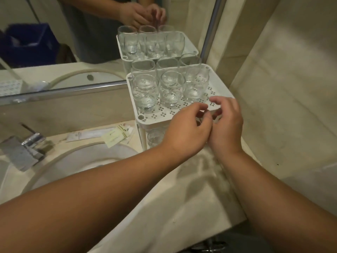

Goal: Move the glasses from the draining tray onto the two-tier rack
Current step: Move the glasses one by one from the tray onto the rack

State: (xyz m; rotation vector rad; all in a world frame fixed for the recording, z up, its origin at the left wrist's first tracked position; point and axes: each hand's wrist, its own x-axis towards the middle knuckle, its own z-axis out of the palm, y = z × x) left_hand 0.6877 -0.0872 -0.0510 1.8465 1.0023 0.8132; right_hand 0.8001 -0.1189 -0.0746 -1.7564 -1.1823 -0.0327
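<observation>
six glasses [170, 88] are stood on the rack [145, 116] top tier. nothing is held by the left hand [186, 132] or right hand [226, 125], both loosely curled. nearby glasses could be toppled by a careless knock.

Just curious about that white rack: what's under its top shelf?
Under the top shelf one glass shows on the lower tier. The shelf and both hands cover the rest, so more glasses may be hidden.
</observation>
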